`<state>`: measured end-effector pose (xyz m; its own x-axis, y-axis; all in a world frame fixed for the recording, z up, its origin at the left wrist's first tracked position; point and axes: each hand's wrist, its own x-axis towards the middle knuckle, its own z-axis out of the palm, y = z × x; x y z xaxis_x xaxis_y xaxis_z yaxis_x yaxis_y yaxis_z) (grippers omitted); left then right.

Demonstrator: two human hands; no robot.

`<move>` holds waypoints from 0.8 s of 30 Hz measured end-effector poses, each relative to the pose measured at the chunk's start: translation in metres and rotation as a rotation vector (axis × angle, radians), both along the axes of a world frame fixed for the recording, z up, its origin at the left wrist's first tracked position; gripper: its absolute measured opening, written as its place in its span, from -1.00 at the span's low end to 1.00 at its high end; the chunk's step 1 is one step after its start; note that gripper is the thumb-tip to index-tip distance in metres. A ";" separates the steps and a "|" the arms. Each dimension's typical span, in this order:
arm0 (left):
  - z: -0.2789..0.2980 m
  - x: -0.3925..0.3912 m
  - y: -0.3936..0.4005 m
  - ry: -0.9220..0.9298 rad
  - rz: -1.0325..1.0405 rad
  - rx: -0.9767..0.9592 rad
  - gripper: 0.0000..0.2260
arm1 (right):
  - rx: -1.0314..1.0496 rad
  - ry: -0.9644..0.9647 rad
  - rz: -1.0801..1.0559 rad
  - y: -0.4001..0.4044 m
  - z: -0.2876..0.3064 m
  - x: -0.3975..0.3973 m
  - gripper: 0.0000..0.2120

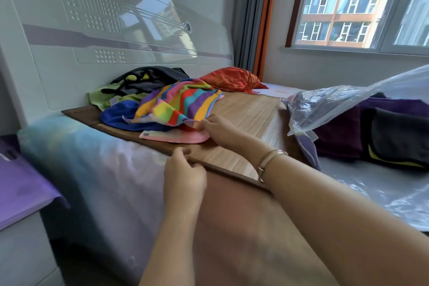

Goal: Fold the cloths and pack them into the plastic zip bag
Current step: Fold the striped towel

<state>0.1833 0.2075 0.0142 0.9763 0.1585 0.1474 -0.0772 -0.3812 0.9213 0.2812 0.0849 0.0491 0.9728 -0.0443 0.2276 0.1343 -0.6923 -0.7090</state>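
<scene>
The striped cloth (180, 102) is heaped on the bamboo mat (246, 111) laid over the bed. Its near corner is pinched in the right hand (219, 130), just above a pink cloth (174, 136) lying flat. The left hand (183, 175) is held at the mat's near edge, fingers curled; whether anything is in its grip cannot be told. Behind the striped cloth, blue (116, 115), green (102, 97) and dark cloths (148, 77) are partly covered. To its right, the plastic zip bag (336, 104) is cut off by the frame, with folded dark cloths (394, 137) beside it.
</scene>
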 end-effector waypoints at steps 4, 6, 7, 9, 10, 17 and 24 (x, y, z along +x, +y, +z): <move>0.007 -0.027 -0.012 -0.159 0.006 0.096 -0.38 | 0.010 -0.105 0.047 -0.018 0.012 -0.096 -0.81; 0.009 -0.045 -0.020 -0.214 0.005 0.227 -0.31 | 0.006 -0.134 0.080 -0.029 0.017 -0.154 -0.69; 0.010 -0.054 -0.024 -0.244 0.001 0.294 -0.33 | 0.018 -0.137 0.079 -0.034 0.020 -0.181 -0.64; 0.012 -0.072 -0.033 -0.309 -0.020 0.393 -0.51 | 0.049 -0.148 0.044 -0.047 0.023 -0.226 -0.67; 0.013 -0.081 -0.036 -0.335 -0.024 0.447 -0.64 | 0.070 -0.161 0.022 -0.054 0.025 -0.245 -0.68; 0.025 -0.129 -0.046 -0.194 -0.256 0.554 -0.81 | 0.192 -0.296 -0.214 -0.103 0.034 -0.340 -0.92; 0.047 -0.168 -0.057 -0.091 -0.664 0.487 -0.83 | 0.395 -0.136 -0.285 -0.134 0.016 -0.387 -0.82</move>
